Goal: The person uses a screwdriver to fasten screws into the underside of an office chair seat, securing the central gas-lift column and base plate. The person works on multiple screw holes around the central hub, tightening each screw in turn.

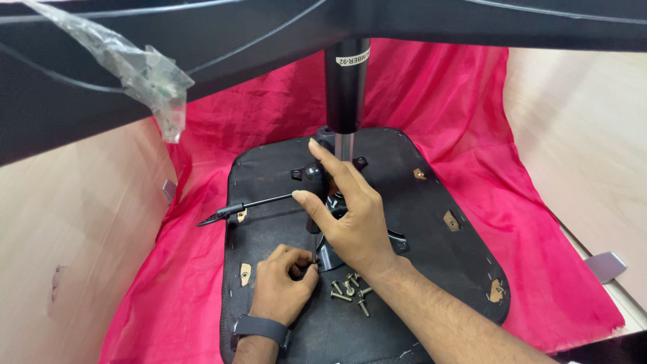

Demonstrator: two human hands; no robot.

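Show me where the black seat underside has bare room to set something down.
Free: the right part of the black upholstered seat underside, between the metal mechanism and its right edge, and its lower left corner. Crowded: the centre, with the right hand, left hand, black lever and loose screws.

Soft, even light is falling from above; my hands are casting only faint shadows. The red cloth (472, 135) is glowing bright. Nearest dark chair base (101, 87) is blurring slightly; edges are bending.
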